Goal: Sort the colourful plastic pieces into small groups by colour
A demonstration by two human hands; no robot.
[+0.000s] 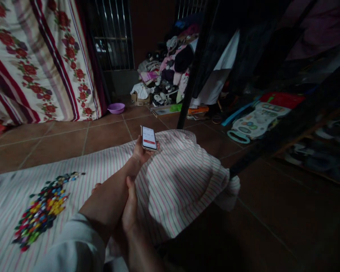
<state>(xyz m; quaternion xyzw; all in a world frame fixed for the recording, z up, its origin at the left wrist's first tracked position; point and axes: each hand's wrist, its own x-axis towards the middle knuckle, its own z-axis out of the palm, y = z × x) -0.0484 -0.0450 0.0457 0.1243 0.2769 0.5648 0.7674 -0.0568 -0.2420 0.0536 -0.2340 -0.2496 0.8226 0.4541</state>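
My left hand (142,151) is closed around a smartphone (149,138), thumb at its left edge and fingertips at its right. The phone's lit screen faces up, with large digits and a red button; the digits are too small to read surely. My right hand (129,207) grips my left forearm from below, thumb on the near right side and fingertips just showing on the far left. Both arms are over a pink-and-grey striped cloth (181,177). Left of my forearm, a spread of small multicoloured pieces (44,207) lies on the cloth.
A dark metal post (191,81) stands beyond the cloth, with another dark bar (260,139) slanting at right. On the tiled floor are a purple basin (116,108), a heap of clothes (170,64) and a white-and-red plastic toy (260,117). A flowered curtain (45,56) hangs at left.
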